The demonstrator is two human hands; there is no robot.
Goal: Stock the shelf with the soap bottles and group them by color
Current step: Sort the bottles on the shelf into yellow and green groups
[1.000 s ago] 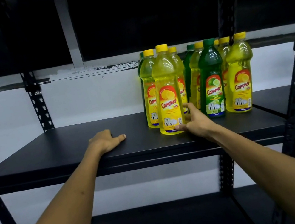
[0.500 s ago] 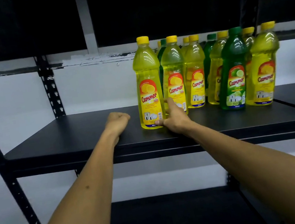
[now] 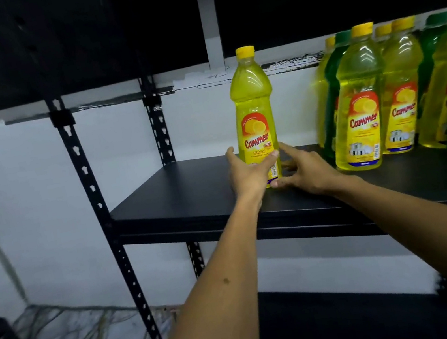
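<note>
Black metal shelving stands against a white wall, and the shelf (image 3: 190,193) at chest height carries all the bottles. Nearest, at its front edge toward the left part, the left hand (image 3: 247,174) grips the low label area of one yellow bottle (image 3: 254,116), with the thumb on the left side and the fingers curled over the front. The right hand (image 3: 306,169) is just beside the base on the other side, fingers spread and relaxed; it seems only to touch and steady the bottle, not to hold it. This bottle stands upright and apart from the others. Farther right and toward the back edge, the group (image 3: 400,96) of yellow and green bottles is still mixed. To do this step well, I think the bottle should be set flat near the left end, label to the front, so that more yellow ones can follow beside it. Holding so low on a tall bottle may let it tip, so the release should be slow.
</note>
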